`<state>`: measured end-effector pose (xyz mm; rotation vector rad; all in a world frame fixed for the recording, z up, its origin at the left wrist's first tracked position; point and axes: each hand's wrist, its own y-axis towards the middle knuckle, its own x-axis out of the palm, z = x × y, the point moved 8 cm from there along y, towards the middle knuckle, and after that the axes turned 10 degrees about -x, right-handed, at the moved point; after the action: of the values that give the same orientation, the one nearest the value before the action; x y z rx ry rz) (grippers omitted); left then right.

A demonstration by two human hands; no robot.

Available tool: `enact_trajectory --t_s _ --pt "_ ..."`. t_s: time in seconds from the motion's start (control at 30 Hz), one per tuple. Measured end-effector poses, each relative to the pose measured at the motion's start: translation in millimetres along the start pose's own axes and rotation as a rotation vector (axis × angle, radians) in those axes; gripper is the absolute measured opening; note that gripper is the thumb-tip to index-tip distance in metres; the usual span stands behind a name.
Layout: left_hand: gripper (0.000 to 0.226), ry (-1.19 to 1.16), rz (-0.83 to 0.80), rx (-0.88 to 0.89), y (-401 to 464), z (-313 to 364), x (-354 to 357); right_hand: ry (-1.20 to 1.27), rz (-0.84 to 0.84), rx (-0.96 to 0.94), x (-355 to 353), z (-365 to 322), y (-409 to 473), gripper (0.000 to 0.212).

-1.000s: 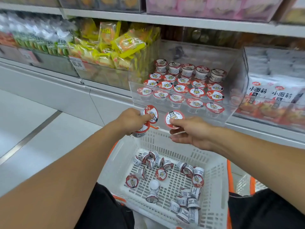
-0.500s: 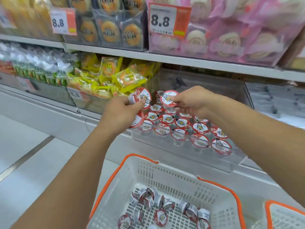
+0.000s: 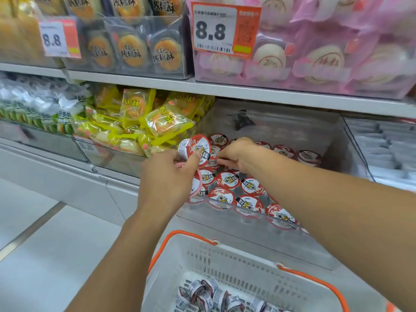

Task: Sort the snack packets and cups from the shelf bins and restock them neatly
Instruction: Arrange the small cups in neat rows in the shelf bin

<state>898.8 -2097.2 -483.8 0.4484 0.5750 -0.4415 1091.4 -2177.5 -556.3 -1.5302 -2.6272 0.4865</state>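
Head view, cup in left hand: the left hand grips a small red-and-white lidded cup, thumb curled over the foil lid, the cup tilted with its lid facing the camera, raised over the left end of the clear bin.
Second cup: a pink-rimmed cup edge shows under the same hand's fingers, against the palm.
Right hand: the right hand is inside the bin with fingers curled down among the cups; they seem to pinch a cup, but the cup itself is mostly hidden.
Cups in bin: the red-lidded cups stand lid-up in close rows, touching one another, filling the front and middle of the bin.
Basket: a white basket with orange handles sits below the bin, and loose cups lie on their sides in it.
Neighbours: yellow snack packets fill the bin just to the left; a price tag reading 8.8 hangs on the shelf above.
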Motion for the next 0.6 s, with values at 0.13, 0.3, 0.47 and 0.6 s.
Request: enact_trajectory --t_s 0.13,0.3,0.47,0.6 --pt "0.048 -0.046 -0.031 0.039 -2 9 5 -0.136 -0.073 -0.116 -25 -22 -20 0.021" --pt "0.057 -0.089 -0.153 0.078 1 28 27 -0.045 -0.517 -0.236 -36 -51 -90 0.033" --pt "0.061 -0.062 -0.248 0.051 -2 27 45 -0.061 -0.314 -0.276 -51 -39 -73 0.018" --pt "0.061 -0.069 -0.301 -0.017 -2 21 52 -0.047 -0.369 -0.159 -40 -18 -71 0.018"
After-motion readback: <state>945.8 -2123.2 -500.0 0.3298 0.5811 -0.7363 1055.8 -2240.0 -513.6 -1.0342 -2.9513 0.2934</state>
